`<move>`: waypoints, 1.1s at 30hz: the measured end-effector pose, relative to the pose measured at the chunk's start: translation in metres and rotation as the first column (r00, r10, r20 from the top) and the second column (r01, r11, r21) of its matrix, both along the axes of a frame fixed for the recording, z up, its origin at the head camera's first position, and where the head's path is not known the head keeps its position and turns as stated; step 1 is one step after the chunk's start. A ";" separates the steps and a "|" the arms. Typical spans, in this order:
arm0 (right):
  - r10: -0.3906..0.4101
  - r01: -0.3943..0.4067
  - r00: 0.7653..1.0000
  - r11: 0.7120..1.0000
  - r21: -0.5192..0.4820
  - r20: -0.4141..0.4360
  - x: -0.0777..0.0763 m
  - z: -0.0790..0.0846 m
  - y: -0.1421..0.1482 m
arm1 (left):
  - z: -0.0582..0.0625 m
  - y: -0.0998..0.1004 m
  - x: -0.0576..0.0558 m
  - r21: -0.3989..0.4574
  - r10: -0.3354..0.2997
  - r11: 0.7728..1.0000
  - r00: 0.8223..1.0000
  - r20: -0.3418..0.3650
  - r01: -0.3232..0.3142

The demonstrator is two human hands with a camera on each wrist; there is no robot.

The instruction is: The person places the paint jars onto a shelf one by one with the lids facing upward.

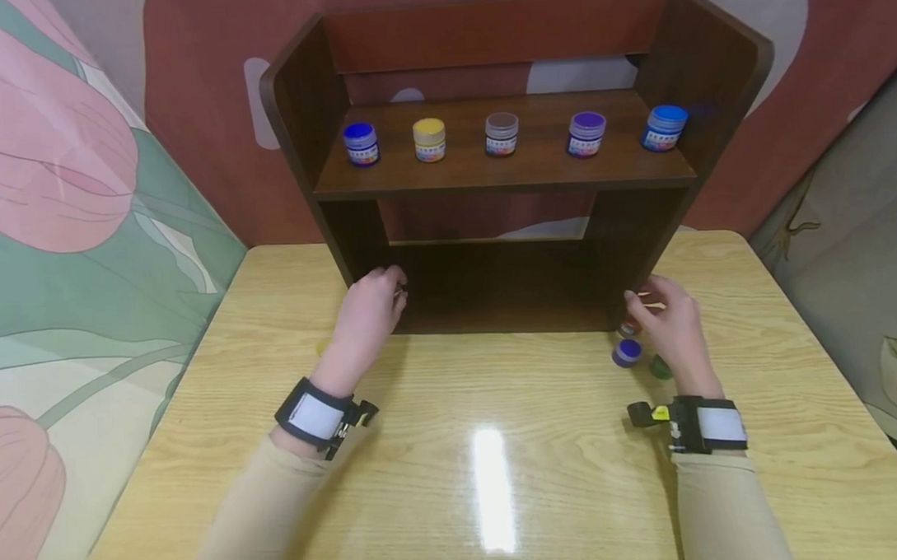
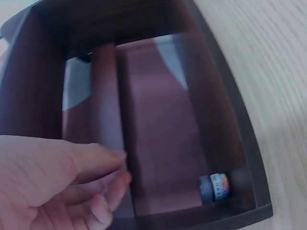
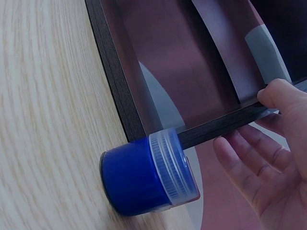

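Observation:
A small dark paint jar point(image 2: 214, 187) stands in the lower left corner of the brown shelf unit point(image 1: 505, 189). My left hand point(image 1: 369, 309) is at that corner. In the left wrist view its thumb and fingers are loosely bent, apart from the jar, with nothing seen between them. My right hand point(image 1: 672, 322) holds the front edge of the right side panel point(image 3: 211, 129), thumb on one side and fingers on the other. Close by on the table are a blue paint jar point(image 1: 627, 354), a red-topped jar point(image 1: 629, 327) and a green jar point(image 1: 661, 367), the last two partly hidden.
On the upper shelf stand several paint jars in a row: dark blue point(image 1: 360, 145), yellow point(image 1: 430, 140), grey-lidded point(image 1: 501, 135), purple point(image 1: 586, 135) and light blue point(image 1: 664, 128). A yellow object point(image 1: 322, 347) peeks out beside my left wrist on the wooden table point(image 1: 425, 446). Patterned cloth point(image 1: 214, 140) hangs behind.

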State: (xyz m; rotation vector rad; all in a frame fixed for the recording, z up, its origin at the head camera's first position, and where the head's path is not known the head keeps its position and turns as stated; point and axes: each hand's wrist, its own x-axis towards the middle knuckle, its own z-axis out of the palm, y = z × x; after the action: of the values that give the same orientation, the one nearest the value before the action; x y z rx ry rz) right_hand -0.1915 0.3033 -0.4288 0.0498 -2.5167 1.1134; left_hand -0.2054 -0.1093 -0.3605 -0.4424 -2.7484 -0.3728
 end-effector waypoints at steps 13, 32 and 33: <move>0.002 -0.002 1.000 1.000 0.002 0.004 0.000 0.000 0.000 | 0.006 -0.048 0.022 -0.023 0.155 0.988 0.965 0.210 -0.154; -0.005 0.005 1.000 1.000 0.010 -0.007 0.001 0.001 0.001 | -0.022 -0.087 0.031 -0.175 0.197 0.977 0.837 0.511 -0.124; -0.006 0.006 1.000 1.000 0.009 -0.006 0.001 0.001 0.001 | -0.024 -0.087 0.030 -0.174 0.196 0.977 0.837 0.511 -0.122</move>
State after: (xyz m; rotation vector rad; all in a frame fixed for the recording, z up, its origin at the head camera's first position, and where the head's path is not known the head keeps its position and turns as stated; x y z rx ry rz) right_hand -0.1905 0.3040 -0.4277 0.0485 -2.5150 1.0976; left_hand -0.1751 -0.1967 -0.3850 -0.1469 -3.3345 -0.2994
